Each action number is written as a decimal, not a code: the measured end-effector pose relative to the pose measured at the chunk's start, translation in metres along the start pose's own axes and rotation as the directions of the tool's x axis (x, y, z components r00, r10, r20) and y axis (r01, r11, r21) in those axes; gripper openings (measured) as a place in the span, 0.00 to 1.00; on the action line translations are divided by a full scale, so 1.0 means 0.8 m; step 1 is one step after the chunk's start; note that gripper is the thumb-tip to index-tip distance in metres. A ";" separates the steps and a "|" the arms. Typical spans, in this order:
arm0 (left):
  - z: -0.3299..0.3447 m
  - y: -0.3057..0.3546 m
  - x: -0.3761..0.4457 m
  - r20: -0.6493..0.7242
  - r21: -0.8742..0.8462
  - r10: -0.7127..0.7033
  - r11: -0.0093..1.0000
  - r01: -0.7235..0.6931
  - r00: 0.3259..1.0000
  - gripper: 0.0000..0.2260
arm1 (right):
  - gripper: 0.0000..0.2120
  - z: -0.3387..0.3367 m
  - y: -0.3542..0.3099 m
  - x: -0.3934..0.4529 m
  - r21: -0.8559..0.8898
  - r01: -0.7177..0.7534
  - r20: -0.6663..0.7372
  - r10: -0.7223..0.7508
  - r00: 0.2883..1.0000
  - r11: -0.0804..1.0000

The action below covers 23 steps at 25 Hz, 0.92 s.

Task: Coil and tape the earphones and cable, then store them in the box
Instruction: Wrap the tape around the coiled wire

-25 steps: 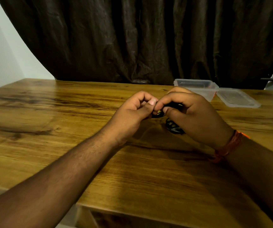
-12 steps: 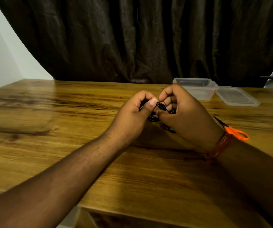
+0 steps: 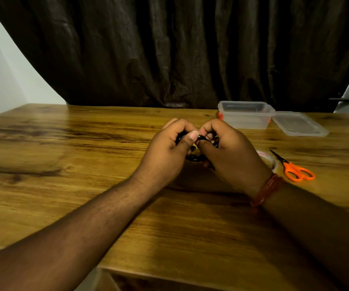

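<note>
**Inspector:** State both hands and the item.

**Operator:** My left hand (image 3: pixel 165 152) and right hand (image 3: pixel 230 152) are together above the worktop (image 3: pixel 85 185), knuckles nearly touching. Both are curled round the black cable coil (image 3: pixel 194 157); my left thumb presses on the top strands. Only a short arc of the loops shows between and below my hands. I cannot tell whether this is the earphones or the other cable.

**Inspector:** Handling properties?

**Operator:** In my judgement it is light, soft and springy. The loops will likely fan out if the pinch slackens. It looks smooth, so it could slip.

**Inspector:** Where should it be held?

**Operator:** Across the whole bundle at one spot, all strands under one thumb, leaving the opposite side bare for the tape. Plugs or earbuds, if any, are hidden; I would avoid pulling on them.

**Inspector:** Supplies?

**Operator:** The tape roll (image 3: pixel 271 159) lies just behind my right wrist, touching or just beside the orange-handled scissors (image 3: pixel 295 170). The clear box (image 3: pixel 246 117) stands open at the far edge, its lid (image 3: pixel 299 124) beside it. Taping not yet done.
</note>
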<state>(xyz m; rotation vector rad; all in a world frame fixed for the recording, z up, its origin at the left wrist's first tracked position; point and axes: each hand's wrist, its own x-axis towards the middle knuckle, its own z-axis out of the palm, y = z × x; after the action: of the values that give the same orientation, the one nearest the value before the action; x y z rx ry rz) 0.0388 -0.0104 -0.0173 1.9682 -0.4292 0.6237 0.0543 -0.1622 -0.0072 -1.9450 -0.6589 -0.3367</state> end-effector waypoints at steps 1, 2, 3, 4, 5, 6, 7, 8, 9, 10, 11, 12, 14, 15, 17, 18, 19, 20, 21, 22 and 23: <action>0.000 0.000 0.001 -0.012 0.028 0.023 0.999 -0.023 1.000 0.04 | 0.02 0.000 0.000 0.000 0.018 -0.003 -0.009 0.003 1.000 1.000; 0.000 0.000 0.003 -0.021 0.050 0.049 0.998 -0.048 0.999 0.04 | 0.02 0.001 0.000 0.000 0.034 -0.007 -0.028 0.008 1.000 0.999; 0.000 0.001 0.004 -0.025 0.067 0.072 0.995 -0.070 0.997 0.04 | 0.03 0.000 0.000 -0.001 0.061 -0.015 -0.048 0.018 0.999 0.998; 0.000 0.002 0.004 -0.027 0.085 0.088 0.993 -0.085 0.996 0.04 | 0.03 0.000 0.001 0.000 0.097 -0.023 -0.062 0.029 0.998 0.995; 0.000 0.003 0.004 -0.029 0.108 0.098 0.990 -0.095 0.995 0.05 | 0.04 0.000 0.001 0.000 0.151 -0.032 -0.061 0.042 0.997 0.988; -0.001 0.004 0.003 -0.026 0.122 0.105 0.987 -0.101 0.994 0.06 | 0.06 0.000 0.001 0.000 0.223 -0.044 -0.047 0.056 0.997 0.974; -0.001 0.005 0.002 -0.022 0.121 0.111 0.987 -0.108 0.994 0.06 | 0.08 0.000 0.001 0.000 0.311 -0.063 -0.025 0.075 0.997 0.948; -0.001 0.005 0.002 -0.015 0.112 0.115 0.987 -0.113 0.993 0.05 | 0.10 0.000 0.000 -0.001 0.396 -0.087 -0.003 0.096 0.995 0.914; -0.001 0.004 0.001 -0.007 0.105 0.117 0.988 -0.115 0.993 0.05 | 0.11 -0.001 -0.002 -0.002 0.467 -0.113 0.016 0.120 0.993 0.877; -0.001 0.003 0.001 0.000 0.107 0.119 0.987 -0.119 0.993 0.05 | 0.12 -0.002 -0.004 -0.002 0.522 -0.143 0.034 0.147 0.989 0.841; -0.002 0.003 0.002 0.006 0.116 0.124 0.986 -0.123 0.992 0.05 | 0.13 -0.003 -0.006 -0.002 0.568 -0.177 0.058 0.175 0.983 0.804; -0.002 0.002 0.002 0.009 0.126 0.127 0.984 -0.127 0.992 0.05 | 0.14 -0.005 -0.006 -0.002 0.604 -0.213 0.086 0.203 0.975 0.768; -0.004 0.001 0.001 0.013 0.127 0.129 0.983 -0.130 0.992 0.05 | 0.13 -0.009 -0.005 0.001 0.637 -0.284 0.141 0.254 0.957 0.717; -0.005 -0.001 0.001 0.022 0.122 0.129 0.984 -0.131 0.991 0.04 | 0.11 -0.011 -0.005 0.002 0.632 -0.311 0.159 0.274 0.949 0.710; -0.006 -0.001 -0.002 0.059 0.141 0.137 0.979 -0.144 0.989 0.04 | 0.09 -0.014 -0.002 0.003 0.604 -0.338 0.175 0.293 0.940 0.722; -0.005 -0.001 -0.002 0.079 0.162 0.149 0.974 -0.160 0.986 0.04 | 0.09 -0.015 -0.001 0.003 0.592 -0.341 0.176 0.296 0.939 0.730; -0.005 0.000 -0.003 0.098 0.187 0.166 0.965 -0.182 0.981 0.04 | 0.09 -0.016 0.000 0.003 0.580 -0.342 0.173 0.298 0.939 0.739; -0.005 0.002 -0.003 0.118 0.215 0.185 0.955 -0.206 0.976 0.04 | 0.10 -0.017 0.000 0.003 0.564 -0.338 0.166 0.298 0.940 0.753; -0.005 0.002 -0.003 0.138 0.244 0.201 0.942 -0.230 0.970 0.04 | 0.11 -0.017 0.000 0.003 0.543 -0.330 0.152 0.296 0.943 0.772; -0.006 0.002 -0.004 0.156 0.263 0.210 0.933 -0.246 0.965 0.04 | 0.11 -0.017 -0.001 0.002 0.515 -0.316 0.134 0.290 0.948 0.796; -0.006 0.002 -0.004 0.166 0.266 0.206 0.932 -0.245 0.964 0.04 | 0.11 -0.018 -0.002 0.002 0.480 -0.292 0.110 0.273 0.956 0.827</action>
<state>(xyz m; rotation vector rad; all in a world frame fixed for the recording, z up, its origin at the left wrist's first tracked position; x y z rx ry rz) 0.0343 -0.0069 -0.0165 2.2643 -0.6907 0.7323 0.0554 -0.1738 0.0011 -1.5235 -0.4148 0.0565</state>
